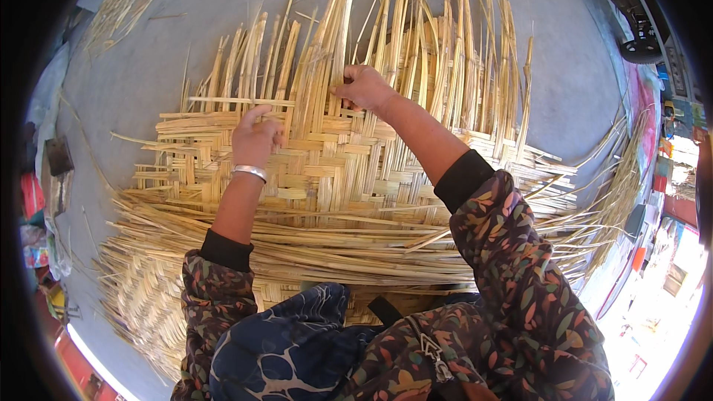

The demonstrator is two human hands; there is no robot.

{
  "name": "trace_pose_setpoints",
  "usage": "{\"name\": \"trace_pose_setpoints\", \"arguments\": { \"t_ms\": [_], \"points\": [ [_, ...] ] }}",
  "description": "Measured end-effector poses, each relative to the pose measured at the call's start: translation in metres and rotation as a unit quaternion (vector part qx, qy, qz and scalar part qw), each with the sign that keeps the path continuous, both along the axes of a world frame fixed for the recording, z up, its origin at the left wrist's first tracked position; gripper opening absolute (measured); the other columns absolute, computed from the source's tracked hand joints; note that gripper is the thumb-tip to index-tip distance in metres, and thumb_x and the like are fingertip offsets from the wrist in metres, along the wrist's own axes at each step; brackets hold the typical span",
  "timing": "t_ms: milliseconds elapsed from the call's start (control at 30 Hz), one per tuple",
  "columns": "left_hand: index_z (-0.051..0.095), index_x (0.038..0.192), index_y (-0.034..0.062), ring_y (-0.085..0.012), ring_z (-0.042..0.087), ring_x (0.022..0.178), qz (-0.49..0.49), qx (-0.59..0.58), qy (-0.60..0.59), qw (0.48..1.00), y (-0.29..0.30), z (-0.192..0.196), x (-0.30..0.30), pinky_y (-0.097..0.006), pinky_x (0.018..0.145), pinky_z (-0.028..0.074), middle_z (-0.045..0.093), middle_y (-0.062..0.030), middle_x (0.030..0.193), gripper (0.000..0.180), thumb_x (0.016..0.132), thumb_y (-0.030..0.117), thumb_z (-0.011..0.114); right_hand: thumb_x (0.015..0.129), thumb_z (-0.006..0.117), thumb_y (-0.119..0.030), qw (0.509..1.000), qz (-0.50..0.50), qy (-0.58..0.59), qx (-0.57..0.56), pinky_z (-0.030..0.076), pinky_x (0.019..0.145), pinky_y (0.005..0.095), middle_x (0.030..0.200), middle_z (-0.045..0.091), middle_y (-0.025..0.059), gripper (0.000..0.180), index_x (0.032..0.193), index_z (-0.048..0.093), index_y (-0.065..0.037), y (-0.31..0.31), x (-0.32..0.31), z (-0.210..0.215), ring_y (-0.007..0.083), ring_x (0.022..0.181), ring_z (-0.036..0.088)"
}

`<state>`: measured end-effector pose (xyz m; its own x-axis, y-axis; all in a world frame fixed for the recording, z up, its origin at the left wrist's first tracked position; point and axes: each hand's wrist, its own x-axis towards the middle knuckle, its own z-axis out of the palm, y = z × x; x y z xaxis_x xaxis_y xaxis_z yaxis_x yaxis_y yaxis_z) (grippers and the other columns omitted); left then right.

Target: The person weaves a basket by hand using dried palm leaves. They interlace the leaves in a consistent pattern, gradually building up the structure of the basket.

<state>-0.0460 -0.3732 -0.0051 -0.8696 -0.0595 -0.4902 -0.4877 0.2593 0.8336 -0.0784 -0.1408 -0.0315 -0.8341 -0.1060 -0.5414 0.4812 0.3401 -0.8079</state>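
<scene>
A partly woven mat of pale yellow split-cane strips lies in front of me, with long unwoven strips fanning out from its far side. My right hand is closed at the far edge of the weave, its fingers pinched around an upright cane strip. To the left, my left hand hovers over or rests on the weave; I cannot tell which. Its index finger is stretched out and the thumb stands apart, with nothing visible between them. A narrow crosswise strip lies across the upright ones just beyond it.
Long loose strips are heaped crosswise between the mat and my body. A finished-looking woven section is at the lower left. More loose strips lie on the grey floor at far left. A dark wheel is at far right.
</scene>
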Motion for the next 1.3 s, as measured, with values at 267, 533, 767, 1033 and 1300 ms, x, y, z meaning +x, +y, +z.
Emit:
{"name": "trace_pose_setpoints", "arguments": {
  "t_ms": [267, 533, 767, 1033, 1300],
  "points": [
    [0.062, 0.105, 0.0029, -0.0136, 0.063, 0.068, -0.281, -0.061, 0.151, 0.946, 0.049, -0.021, -0.029, -0.027, 0.063, 0.051, 0.066, -0.0082, 0.082, 0.025, 0.081, 0.010, 0.062, 0.082, 0.067, -0.012, 0.984, -0.016, -0.075, -0.159, 0.044, 0.046, 0.0194, 0.065, 0.058, 0.0029, 0.013, 0.080, 0.055, -0.005, 0.008, -0.003, 0.008, 0.0090, 0.053, 0.054],
    [0.062, 0.086, 0.0012, -0.0075, 0.048, 0.060, -0.384, -0.058, 0.041, 0.921, 0.057, -0.032, -0.056, -0.023, 0.056, 0.043, 0.056, 0.0008, 0.067, 0.014, 0.075, 0.006, 0.070, 0.081, 0.066, -0.007, 0.978, -0.005, -0.081, -0.190, 0.050, 0.049, 0.0218, 0.070, 0.061, 0.0071, 0.010, 0.083, 0.057, -0.003, 0.018, -0.003, -0.004, 0.0122, 0.059, 0.059],
    [0.059, 0.078, 0.0033, -0.0141, 0.055, 0.063, -0.392, -0.130, 0.036, 0.910, 0.059, -0.032, -0.057, -0.029, 0.058, 0.046, 0.059, -0.0037, 0.068, 0.016, 0.072, 0.011, 0.072, 0.081, 0.064, -0.004, 0.982, 0.011, -0.076, -0.171, 0.055, 0.053, 0.0254, 0.071, 0.062, 0.0110, 0.010, 0.082, 0.055, 0.001, 0.013, -0.004, -0.001, 0.0163, 0.060, 0.062],
    [0.059, 0.079, 0.0037, -0.0243, 0.060, 0.069, -0.388, -0.225, 0.130, 0.884, 0.063, -0.039, -0.045, -0.035, 0.063, 0.048, 0.062, -0.0117, 0.074, 0.020, 0.072, 0.018, 0.070, 0.082, 0.064, -0.007, 0.998, 0.061, -0.014, -0.029, 0.055, 0.056, 0.0248, 0.074, 0.064, 0.0091, 0.010, 0.086, 0.058, 0.000, 0.002, 0.001, -0.002, 0.0145, 0.065, 0.063],
    [0.059, 0.079, 0.0023, -0.0152, 0.056, 0.064, -0.377, -0.159, 0.080, 0.909, 0.066, -0.035, -0.051, -0.028, 0.061, 0.047, 0.061, -0.0069, 0.072, 0.026, 0.070, 0.019, 0.076, 0.083, 0.066, -0.011, 0.995, 0.036, -0.058, -0.068, 0.056, 0.055, 0.0258, 0.074, 0.064, 0.0129, 0.015, 0.083, 0.057, 0.002, 0.013, -0.008, -0.004, 0.0171, 0.063, 0.065]
  ]
}}
